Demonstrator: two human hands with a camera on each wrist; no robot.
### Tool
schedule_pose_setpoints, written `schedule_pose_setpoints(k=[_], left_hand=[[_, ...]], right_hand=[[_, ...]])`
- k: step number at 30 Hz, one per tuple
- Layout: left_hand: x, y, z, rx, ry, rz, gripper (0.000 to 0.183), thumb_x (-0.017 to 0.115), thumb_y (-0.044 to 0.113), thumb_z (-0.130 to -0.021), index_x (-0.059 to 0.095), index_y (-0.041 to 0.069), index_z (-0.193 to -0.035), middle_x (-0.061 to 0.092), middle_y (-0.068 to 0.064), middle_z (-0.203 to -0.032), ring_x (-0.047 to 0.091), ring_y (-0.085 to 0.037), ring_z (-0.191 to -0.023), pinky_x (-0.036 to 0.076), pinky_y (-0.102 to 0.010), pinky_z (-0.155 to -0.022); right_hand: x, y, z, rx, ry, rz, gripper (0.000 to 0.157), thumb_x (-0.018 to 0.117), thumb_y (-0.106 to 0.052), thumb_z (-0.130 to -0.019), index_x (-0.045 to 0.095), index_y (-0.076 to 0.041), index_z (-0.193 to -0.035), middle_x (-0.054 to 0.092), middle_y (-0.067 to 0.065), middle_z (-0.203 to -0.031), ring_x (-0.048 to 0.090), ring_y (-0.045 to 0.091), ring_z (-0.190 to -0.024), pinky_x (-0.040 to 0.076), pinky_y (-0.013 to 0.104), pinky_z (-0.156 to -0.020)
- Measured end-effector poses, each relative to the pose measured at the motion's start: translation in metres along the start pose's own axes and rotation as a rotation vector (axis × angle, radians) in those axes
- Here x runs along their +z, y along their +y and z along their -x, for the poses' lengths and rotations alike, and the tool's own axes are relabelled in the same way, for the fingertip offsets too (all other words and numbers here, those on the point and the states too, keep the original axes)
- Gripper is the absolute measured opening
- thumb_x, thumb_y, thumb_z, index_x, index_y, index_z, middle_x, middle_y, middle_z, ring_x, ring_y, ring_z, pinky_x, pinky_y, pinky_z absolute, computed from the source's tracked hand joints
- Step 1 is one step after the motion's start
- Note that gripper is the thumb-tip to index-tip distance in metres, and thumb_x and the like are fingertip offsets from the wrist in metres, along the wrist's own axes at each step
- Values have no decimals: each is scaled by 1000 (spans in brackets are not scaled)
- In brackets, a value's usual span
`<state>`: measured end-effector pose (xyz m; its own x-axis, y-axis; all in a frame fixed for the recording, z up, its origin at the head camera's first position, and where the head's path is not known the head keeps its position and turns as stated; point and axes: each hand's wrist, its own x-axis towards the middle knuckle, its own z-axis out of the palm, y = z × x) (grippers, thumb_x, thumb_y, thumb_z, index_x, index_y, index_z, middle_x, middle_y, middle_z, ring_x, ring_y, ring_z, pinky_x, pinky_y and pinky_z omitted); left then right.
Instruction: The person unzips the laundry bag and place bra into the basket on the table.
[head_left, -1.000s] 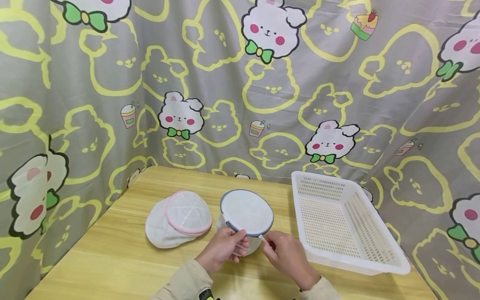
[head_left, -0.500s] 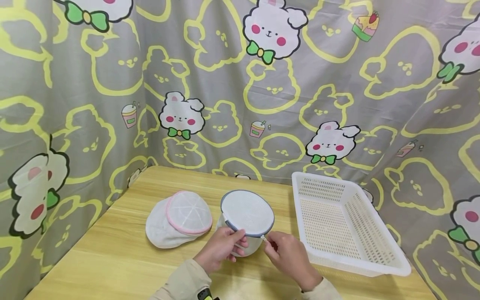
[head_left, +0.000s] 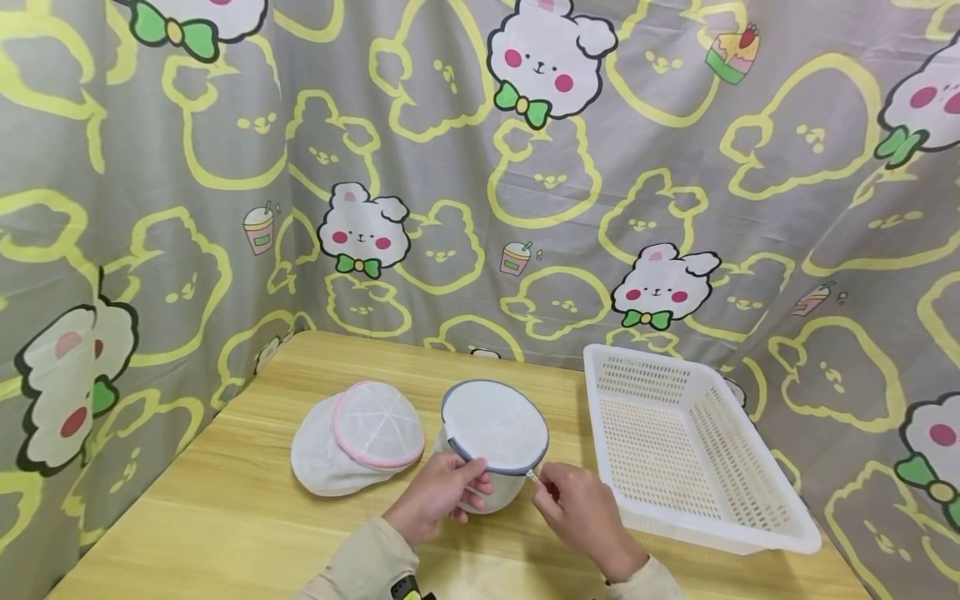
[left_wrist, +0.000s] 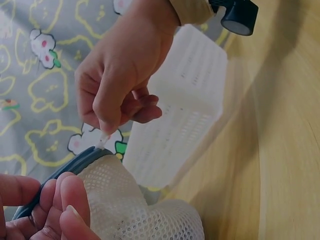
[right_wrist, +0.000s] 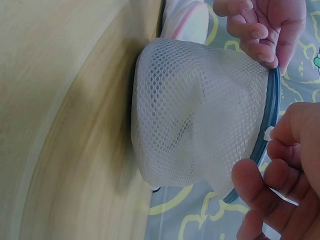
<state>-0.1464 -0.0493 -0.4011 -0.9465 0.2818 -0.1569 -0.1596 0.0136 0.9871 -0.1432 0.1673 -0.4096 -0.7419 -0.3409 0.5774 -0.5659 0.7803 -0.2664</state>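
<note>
A round white mesh laundry bag [head_left: 495,421] with a blue zippered rim stands upright on the table. My left hand [head_left: 441,490] pinches that rim at its near left, beside the loose end of the blue trim. Between thumb and fingers, my right hand [head_left: 583,510] holds the small white zipper pull [head_left: 532,476] at the near right of the rim. In the right wrist view the honeycomb side of the bag [right_wrist: 175,110] shows, with the left hand [right_wrist: 270,27] at the rim. Left of it lies a floppy white bag [head_left: 322,454] with a pink-edged round end.
A white plastic basket [head_left: 780,517] with slotted walls sits on the right of the wooden table [head_left: 202,500]. A grey curtain [head_left: 450,150] printed with cartoon figures encloses the back and both sides.
My right hand has moved slightly right with the zipper pull along the blue rim. My left hand has shifted a little left, still pinching the rim.
</note>
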Motion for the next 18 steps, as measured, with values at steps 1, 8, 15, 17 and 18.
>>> schedule_pose_setpoints(k=[1,8,15,17,18], left_hand=[[0,0,0,-1,2,-1,30,55,26,-100,63,-3,-96,64,-3,-83,60,-11,-66,42,-21,-50],[-2,1,2,-7,-5,0,29,55,26,-99,63,-2,-94,64,-3,-82,60,-11,-66,43,-21,-50],[-4,0,3,10,3,9,28,55,25,-99,62,-2,-96,64,-3,-83,60,-11,-67,43,-21,-50],[-5,0,3,17,6,14,27,55,24,-99,62,-1,-96,64,-3,-83,60,-11,-66,42,-21,-50],[-5,0,3,19,6,19,26,55,24,-99,62,-1,-96,64,-3,-83,60,-11,-66,42,-21,-50]], right_hand=[[0,0,0,0,1,-1,32,66,-3,-72,45,-24,-60,33,-20,-57,28,-6,-48,25,13,-37],[0,1,0,10,-1,-6,32,65,-2,-71,45,-24,-60,33,-20,-57,29,-6,-48,25,13,-36],[-1,2,0,33,-3,1,33,65,-3,-72,44,-25,-60,34,-20,-57,30,-6,-47,26,15,-37],[-1,3,0,38,-3,1,34,65,-4,-72,43,-25,-60,34,-21,-57,30,-6,-48,26,15,-37],[-1,3,0,39,-3,1,34,65,-4,-73,43,-26,-60,34,-21,-57,30,-6,-48,26,15,-37]])
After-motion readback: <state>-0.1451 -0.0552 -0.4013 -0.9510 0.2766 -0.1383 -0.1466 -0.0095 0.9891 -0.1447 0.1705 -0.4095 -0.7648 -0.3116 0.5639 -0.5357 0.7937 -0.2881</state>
